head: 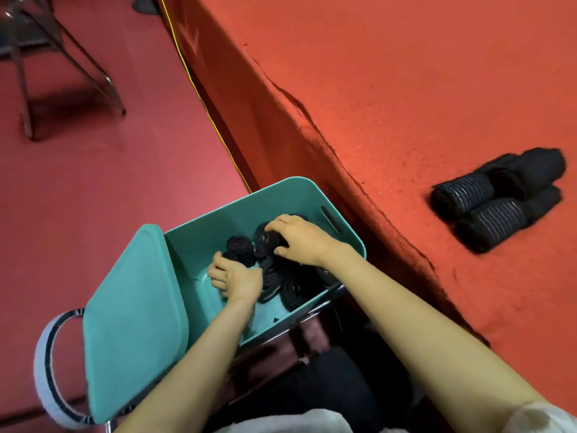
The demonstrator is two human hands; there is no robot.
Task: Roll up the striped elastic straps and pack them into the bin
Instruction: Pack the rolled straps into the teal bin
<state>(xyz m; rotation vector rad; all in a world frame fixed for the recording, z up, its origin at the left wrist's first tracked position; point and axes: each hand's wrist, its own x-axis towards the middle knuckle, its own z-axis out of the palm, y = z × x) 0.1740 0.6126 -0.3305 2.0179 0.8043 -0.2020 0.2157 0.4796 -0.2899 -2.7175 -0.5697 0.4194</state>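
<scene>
Both hands are reaching into the teal bin (199, 232), its lid (134, 320) leaning against the left wall. The left hand (235, 278) is curling around a dark rolled strap (239, 246); the right hand (299, 240) is gripping another roll (265, 237) among packed ones. Farther off, three striped rolls (496, 201) are lying together on the red table (406, 89)

Red floor (103, 189) covers the left side. A table draped in red felt-like cloth (406, 73) fills the right, its edge running diagonally from top centre to lower right, creased along the drop. A yellow cord (199, 98) follows its base. Metal chair legs (62, 57) stand top left.
</scene>
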